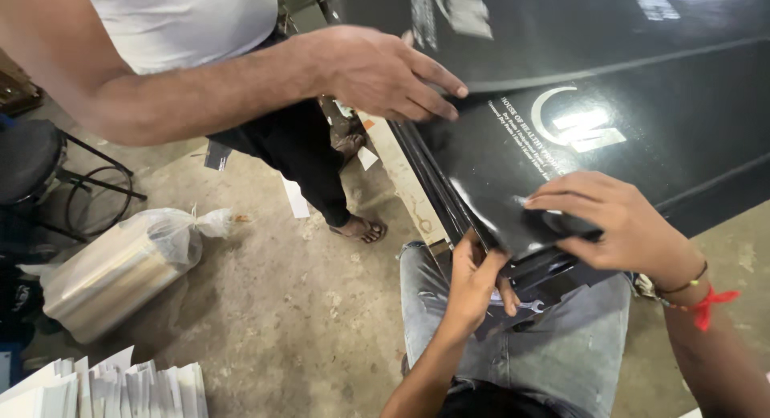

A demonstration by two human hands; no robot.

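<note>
Overhead, a wide surface (401,169) covered with glossy black printed sheets (642,137) is seen filling the upper right of the view, its pale edge running from the upper middle down toward the person's lap; beyond it a stained concrete floor (281,306) is seen. A stack of these sheets is laid with its long axis running from the near corner at the lap up and away to the right, and white print on the top sheet runs along that axis. The near corner of the stack overhangs the surface edge above the jeans (545,354). That corner is pinched from below by the left hand (473,282), fingers curled round the sheet edges, while the right hand (609,217) is pressed flat on top of the same corner, fingers spread. A co-worker's hand (385,73) is laid on the far left edge of the stack, fingers extended. To the left, open floor is left between the surface and a bagged bundle (120,265); white paper stacks (104,386) lie at the lower left, and a black stool (32,161) stands at the far left.
</note>
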